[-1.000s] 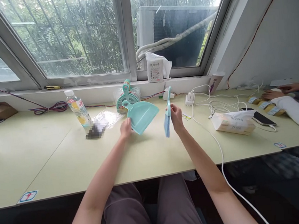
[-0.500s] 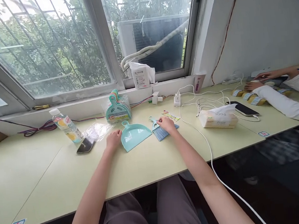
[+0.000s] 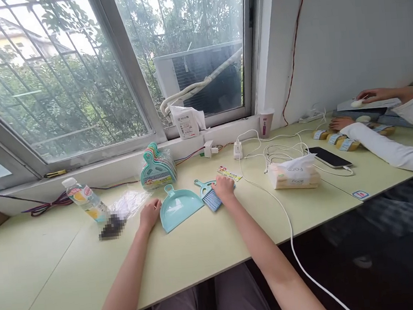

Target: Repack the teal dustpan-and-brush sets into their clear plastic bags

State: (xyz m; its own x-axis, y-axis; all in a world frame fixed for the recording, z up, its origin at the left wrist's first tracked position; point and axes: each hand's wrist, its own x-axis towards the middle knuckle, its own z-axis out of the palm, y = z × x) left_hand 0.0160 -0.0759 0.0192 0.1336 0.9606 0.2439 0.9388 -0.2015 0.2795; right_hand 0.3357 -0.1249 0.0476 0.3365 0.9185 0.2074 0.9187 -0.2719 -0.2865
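A light teal dustpan lies flat on the table before me, its looped handle toward the window. At its left edge rests my left hand, fingers curled, with nothing visible in them. My right hand is closed on the right part of a small teal hand brush; its blue bristles point toward me and its handle points up and left. The hand hides part of the brush. Just behind it lies a colourful label card. A wrapped stack of dustpan sets stands by the windowsill.
To the left are a drink bottle, crumpled clear plastic and a blurred dark object. To the right sit a tissue pack, white cables and a phone. A co-worker's sleeved arm reaches in at far right.
The view has shifted. My right hand now covers more of the brush's right part, and the brush sits turned slightly. The co-worker's far hand has lifted. My left hand stays beside the dustpan.
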